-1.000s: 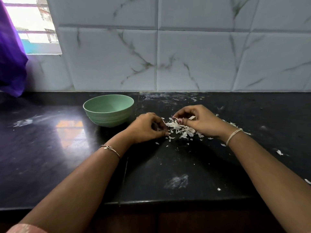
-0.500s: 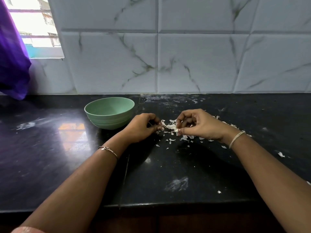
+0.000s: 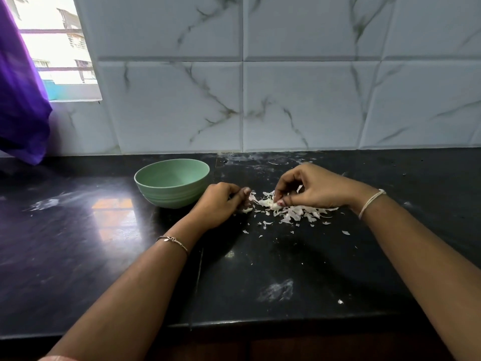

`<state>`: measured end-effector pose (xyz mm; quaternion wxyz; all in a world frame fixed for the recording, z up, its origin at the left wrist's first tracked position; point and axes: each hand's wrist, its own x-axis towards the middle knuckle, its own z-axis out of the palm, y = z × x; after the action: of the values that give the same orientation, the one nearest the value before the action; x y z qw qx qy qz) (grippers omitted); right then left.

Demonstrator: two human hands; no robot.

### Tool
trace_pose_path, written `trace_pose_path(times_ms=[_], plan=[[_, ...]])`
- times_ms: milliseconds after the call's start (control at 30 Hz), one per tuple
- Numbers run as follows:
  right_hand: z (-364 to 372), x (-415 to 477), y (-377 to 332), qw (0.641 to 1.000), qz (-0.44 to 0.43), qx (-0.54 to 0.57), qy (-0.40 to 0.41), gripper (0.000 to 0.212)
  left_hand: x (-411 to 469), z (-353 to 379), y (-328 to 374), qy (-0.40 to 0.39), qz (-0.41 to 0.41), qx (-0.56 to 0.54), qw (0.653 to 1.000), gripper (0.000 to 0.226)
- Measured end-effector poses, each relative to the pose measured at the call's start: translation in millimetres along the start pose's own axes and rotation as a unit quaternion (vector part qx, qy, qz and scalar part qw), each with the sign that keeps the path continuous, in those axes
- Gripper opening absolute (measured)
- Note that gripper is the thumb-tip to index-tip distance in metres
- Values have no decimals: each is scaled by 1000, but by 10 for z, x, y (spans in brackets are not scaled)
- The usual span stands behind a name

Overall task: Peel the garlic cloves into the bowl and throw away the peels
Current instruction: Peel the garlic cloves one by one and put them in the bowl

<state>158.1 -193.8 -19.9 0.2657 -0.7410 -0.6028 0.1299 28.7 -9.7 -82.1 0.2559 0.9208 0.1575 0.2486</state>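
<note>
Head view. Black stone counter point(image 3: 104, 256), glossy and smeared with pale dust, runs along the foot of a white marble-veined tiled wall point(image 3: 299, 100).

- Window point(image 3: 57, 48), far left, bright with daylight; a purple curtain point(image 3: 20, 100) hangs over its left part.
- Bowl point(image 3: 169, 198), pale green and upright, stands on the counter just left of my left hand and apart from it.
- Garlic peels point(image 3: 296, 212), a loose white heap on the counter under and in front of my right hand, with small flakes scattered towards me.
- My left hand point(image 3: 218, 204), knuckles up and fingers curled under, rests at the left edge of the heap. A white scrap shows at the fingertips. I cannot tell whether the hand holds anything.
- My right hand point(image 3: 315, 188), arched over the heap, thumb and fingertips closed together in a pinch on a pale lump point(image 3: 274, 205) at the heap's top. I cannot tell whether this lump is a clove or peel.
- Thin metal bracelet point(image 3: 173, 241) on my left wrist.
- Pale thread band point(image 3: 371, 203) on my right wrist.
</note>
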Motion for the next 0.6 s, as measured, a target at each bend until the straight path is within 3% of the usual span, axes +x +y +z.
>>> trace_pose_path(times_ms=[133,300,500,600], plan=[[-140,5,-295,997,-22,-70,10,14,17,0,9,12,-19,-4,1000,38],[334,78,-292,962,-1,-272,-22,17,53,-5,-71,42,-25,22,999,16],[139,60,-333,962,-3,-268,58,13,66,17,-98,43,-1,21,999,9],[347,60,-239,953,-2,-303,6,15,73,32,-147,45,30,27,998,25]])
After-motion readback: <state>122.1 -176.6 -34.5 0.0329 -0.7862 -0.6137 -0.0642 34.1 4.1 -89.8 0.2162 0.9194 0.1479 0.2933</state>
